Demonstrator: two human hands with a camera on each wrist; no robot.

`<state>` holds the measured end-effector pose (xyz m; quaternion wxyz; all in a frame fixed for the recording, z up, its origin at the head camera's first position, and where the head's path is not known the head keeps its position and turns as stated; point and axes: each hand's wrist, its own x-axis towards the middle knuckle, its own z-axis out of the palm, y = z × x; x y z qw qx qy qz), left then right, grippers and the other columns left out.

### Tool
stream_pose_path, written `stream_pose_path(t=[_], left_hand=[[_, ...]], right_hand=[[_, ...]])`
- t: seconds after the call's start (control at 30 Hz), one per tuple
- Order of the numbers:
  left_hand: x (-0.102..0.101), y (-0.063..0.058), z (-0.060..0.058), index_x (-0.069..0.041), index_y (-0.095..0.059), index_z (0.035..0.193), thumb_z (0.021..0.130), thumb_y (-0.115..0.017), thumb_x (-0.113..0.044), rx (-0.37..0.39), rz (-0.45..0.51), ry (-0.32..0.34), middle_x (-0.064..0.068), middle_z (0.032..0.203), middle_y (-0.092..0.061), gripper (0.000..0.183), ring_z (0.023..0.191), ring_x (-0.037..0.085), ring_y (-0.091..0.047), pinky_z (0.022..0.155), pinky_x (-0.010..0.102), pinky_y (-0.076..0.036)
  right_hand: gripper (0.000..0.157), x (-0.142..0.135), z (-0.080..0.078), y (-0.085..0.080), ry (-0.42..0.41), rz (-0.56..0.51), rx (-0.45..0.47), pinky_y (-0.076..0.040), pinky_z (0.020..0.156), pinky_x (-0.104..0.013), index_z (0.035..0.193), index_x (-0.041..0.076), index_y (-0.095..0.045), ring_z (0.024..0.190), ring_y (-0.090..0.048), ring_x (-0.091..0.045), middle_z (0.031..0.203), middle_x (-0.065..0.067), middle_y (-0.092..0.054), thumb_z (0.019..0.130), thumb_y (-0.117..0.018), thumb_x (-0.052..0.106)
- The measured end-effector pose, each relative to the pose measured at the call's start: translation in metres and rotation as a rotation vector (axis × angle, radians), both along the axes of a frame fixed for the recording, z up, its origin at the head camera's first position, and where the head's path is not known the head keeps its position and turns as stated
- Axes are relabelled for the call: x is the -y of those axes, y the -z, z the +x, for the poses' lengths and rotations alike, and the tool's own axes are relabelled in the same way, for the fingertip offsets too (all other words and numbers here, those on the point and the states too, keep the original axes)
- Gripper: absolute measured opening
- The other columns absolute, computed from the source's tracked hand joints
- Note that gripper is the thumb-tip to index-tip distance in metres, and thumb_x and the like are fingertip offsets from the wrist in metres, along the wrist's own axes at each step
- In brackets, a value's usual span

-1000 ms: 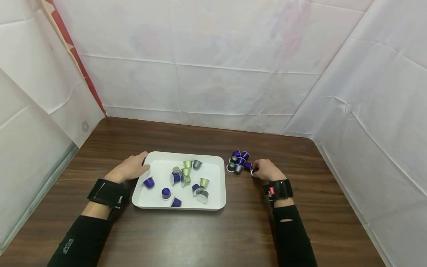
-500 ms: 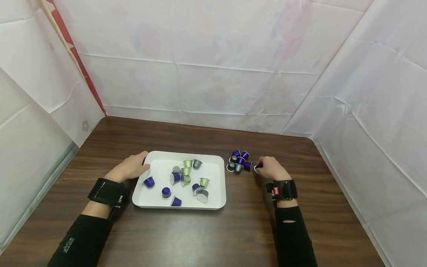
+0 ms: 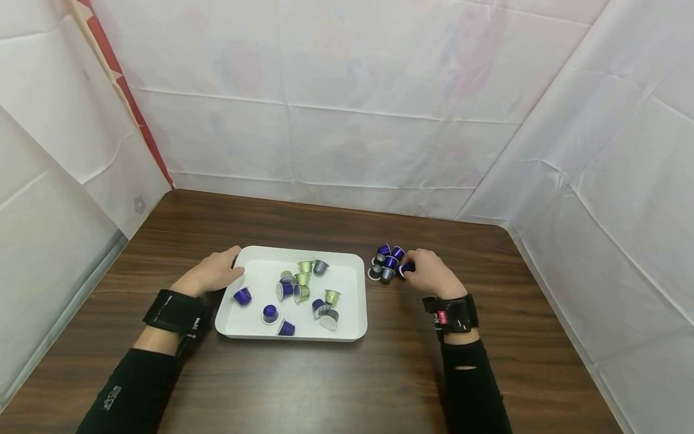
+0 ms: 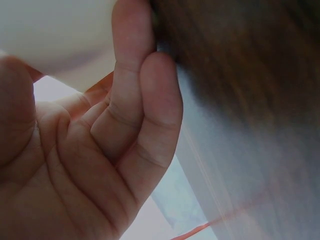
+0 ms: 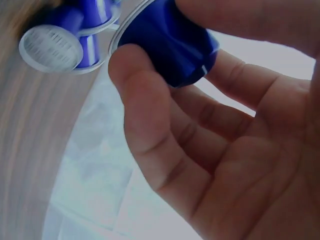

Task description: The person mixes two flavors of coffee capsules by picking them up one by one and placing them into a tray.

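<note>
My left hand (image 3: 210, 272) grips the left edge of a white tray (image 3: 347, 283), thumb over the rim and fingers along its outer side. In the left wrist view the tray's pale wall (image 4: 65, 40) stands between thumb and fingers. My right hand (image 3: 432, 274) pinches a dark blue coffee capsule (image 5: 170, 40) between thumb and fingers, its rim turned toward the pile. Right beside it lies a small pile of purple and grey capsules (image 3: 390, 261), some of which show in the right wrist view as blue capsules (image 5: 95, 12) and one with a printed silver lid (image 5: 52, 48).
Several green, purple and grey capsules lie scattered in the tray, among them a green capsule (image 3: 332, 296) and a purple capsule (image 3: 242, 296). The brown wooden table (image 3: 303, 386) is bounded by white sheeting (image 3: 325, 144) at the back and sides.
My right hand first drew a capsule rightward, away from the pile, and has now moved back left with it against the pile. The left hand and tray have stayed put.
</note>
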<state>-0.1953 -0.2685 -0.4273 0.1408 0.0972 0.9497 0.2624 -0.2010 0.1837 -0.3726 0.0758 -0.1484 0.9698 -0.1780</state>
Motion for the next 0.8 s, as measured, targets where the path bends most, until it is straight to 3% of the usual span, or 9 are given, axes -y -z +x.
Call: stream_pose_path(t=[0.47,0.8], left_hand=[[0.000,-0.002,0.000,0.006,-0.039,0.129,0.095,-0.047,-0.018,-0.001,-0.004,-0.003,0.029,0.118,-0.055,0.042,0.100,0.038,-0.056,0.081,0.055,-0.044],[-0.001,-0.001,0.000,0.006,-0.039,0.129,0.095,-0.047,-0.017,-0.008,-0.001,0.004,0.030,0.117,-0.055,0.042,0.100,0.039,-0.056,0.081,0.055,-0.044]], right_hand=[[0.020,0.045,0.012,-0.025,-0.168,0.007,-0.075,-0.047,0.066,-0.029,0.104,0.001,-0.065,0.079,-0.053,-0.017,0.097,-0.006,-0.058,0.085,-0.063,0.005],[0.019,0.077,0.017,-0.026,-0.308,0.069,-0.109,-0.047,0.071,-0.026,0.104,0.005,-0.067,0.081,-0.052,-0.013,0.098,-0.004,-0.059,0.086,-0.062,0.004]])
